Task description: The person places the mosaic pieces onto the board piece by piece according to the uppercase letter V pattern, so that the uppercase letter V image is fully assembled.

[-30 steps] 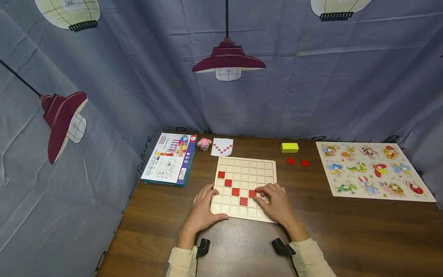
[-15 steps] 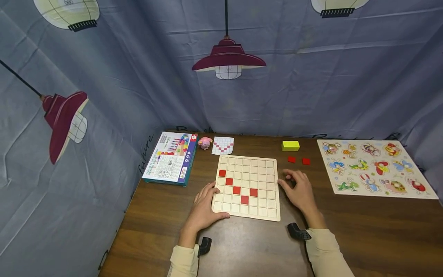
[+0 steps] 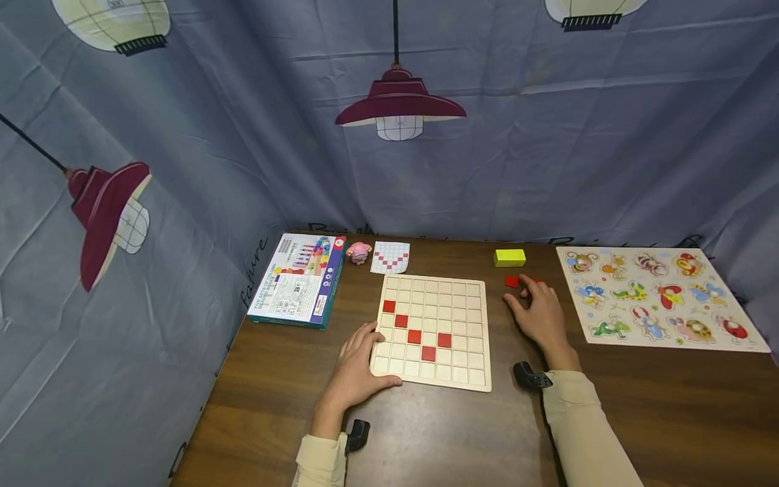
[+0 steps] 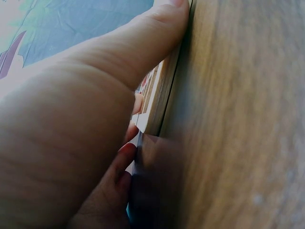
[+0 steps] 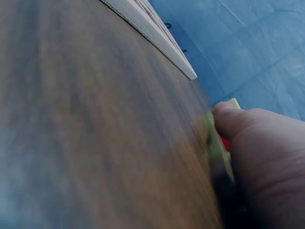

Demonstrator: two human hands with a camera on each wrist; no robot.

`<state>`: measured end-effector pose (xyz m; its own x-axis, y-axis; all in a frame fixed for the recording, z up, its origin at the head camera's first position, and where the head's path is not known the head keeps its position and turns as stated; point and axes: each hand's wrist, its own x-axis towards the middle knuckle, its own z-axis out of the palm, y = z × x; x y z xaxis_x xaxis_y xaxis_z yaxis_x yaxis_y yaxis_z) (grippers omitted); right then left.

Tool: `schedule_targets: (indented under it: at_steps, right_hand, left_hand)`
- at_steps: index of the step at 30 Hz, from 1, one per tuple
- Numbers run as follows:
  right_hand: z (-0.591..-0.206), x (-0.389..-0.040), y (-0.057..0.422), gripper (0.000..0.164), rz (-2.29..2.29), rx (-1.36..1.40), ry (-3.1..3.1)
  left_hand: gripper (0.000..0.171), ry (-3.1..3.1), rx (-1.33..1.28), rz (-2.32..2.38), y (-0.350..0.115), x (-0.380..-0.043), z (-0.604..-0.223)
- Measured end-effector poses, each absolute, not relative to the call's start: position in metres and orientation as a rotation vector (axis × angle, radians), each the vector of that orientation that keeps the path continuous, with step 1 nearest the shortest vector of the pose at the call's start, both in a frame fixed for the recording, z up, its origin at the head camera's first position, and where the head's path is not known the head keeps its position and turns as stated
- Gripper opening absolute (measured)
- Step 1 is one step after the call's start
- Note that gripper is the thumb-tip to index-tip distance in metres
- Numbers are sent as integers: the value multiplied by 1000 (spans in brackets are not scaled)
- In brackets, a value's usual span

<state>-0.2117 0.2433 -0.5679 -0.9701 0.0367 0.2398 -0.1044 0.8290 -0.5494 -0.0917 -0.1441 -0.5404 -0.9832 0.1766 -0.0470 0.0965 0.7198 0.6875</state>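
Note:
The square wooden grid board lies on the table with several red square tiles set in its cells, such as one tile at the low point of a V-like line. My left hand holds the board's near left corner, thumb along the front edge and fingers at the left side. To the right of the board, my right hand hovers over two loose red tiles, fingers loosely bent. One loose tile shows beside the fingertips; the other is mostly hidden behind the fingers.
A yellow block stands behind the loose tiles. At the right lies an insect puzzle board. Behind the grid board are a pattern card with a V of squares and a pink figurine; a toy box lies left.
My right hand has let go of the red tile on the board and moved right and away from me to the loose tiles. My left hand stays at the board's corner.

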Motion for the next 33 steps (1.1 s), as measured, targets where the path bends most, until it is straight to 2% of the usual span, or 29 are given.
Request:
schedule_targets:
  at_steps: [2, 8, 15, 22, 33]
  right_hand:
    - [-567, -214, 243, 57, 812, 38, -2804]
    - [-567, -215, 240, 40, 814, -2, -2804]
    - [-565, -216, 233, 44, 767, -28, -2821]
    - [-564, -214, 230, 34, 688, -19, -2769]
    - [-568, -202, 229, 29, 786, 54, -2729]
  left_hand:
    - [84, 2813, 226, 1113, -144, -92, -540]
    - [84, 2813, 224, 1107, -146, -94, -538]
    - [84, 2819, 212, 1095, -147, -93, -540]
    - [84, 2813, 227, 1103, -145, -94, -539]
    - [83, 2813, 217, 1102, -144, -91, -540]
